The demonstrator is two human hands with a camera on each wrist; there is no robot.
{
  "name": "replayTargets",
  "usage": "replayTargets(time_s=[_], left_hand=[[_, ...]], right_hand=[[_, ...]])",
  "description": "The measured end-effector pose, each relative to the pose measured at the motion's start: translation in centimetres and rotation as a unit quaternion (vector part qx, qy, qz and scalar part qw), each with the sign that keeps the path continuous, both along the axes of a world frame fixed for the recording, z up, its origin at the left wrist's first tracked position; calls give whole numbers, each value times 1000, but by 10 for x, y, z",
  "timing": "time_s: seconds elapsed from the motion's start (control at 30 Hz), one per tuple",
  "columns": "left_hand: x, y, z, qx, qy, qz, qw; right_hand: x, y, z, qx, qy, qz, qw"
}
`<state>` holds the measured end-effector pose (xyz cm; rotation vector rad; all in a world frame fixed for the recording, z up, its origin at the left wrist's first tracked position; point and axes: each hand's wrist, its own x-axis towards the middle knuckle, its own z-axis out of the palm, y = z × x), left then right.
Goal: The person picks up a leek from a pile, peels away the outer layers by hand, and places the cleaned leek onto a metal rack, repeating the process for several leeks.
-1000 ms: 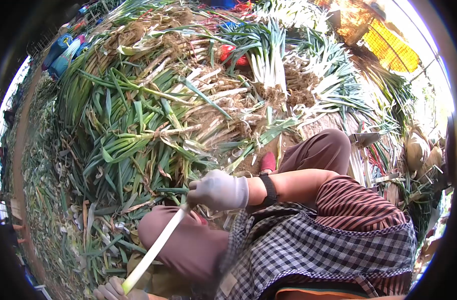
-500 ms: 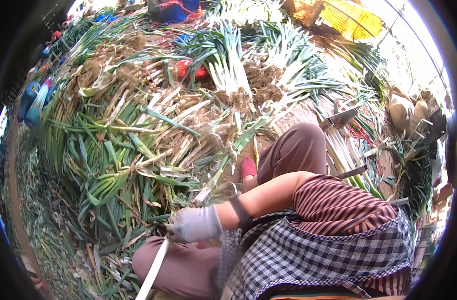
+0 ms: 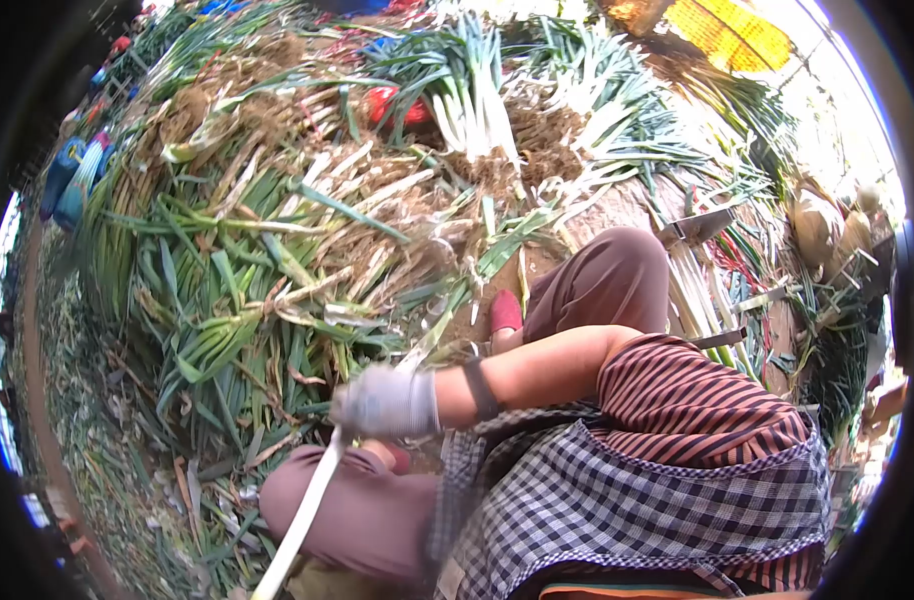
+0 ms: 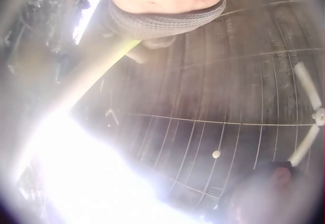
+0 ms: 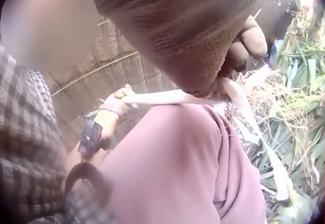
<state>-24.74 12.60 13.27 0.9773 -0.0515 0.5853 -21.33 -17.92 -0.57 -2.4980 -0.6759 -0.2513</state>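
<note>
The right hand (image 3: 387, 402) and left hand (image 5: 118, 103) both hold tight to one white leek (image 3: 305, 505) low in the frame — it looks peeled clean — but a big pile (image 3: 247, 260) upper left waits.

1. No lettering, label, brand or number is legible in any view.
2. The white stalk (image 3: 312, 500), yellow crate (image 3: 747, 35) and checked apron (image 3: 627, 500) carry no readable marks.
</note>
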Motion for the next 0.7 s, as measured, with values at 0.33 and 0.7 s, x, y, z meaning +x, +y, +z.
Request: replayTargets(time_s=[0.33,0.7], left_hand=[[-12,11,5,-30,-194,-210,958],[47,-147,66,158,-52,-216,962]], right_hand=[[18,-62,-18,-179,201,-95,958],[-10,9,56,444,259,83,854]])
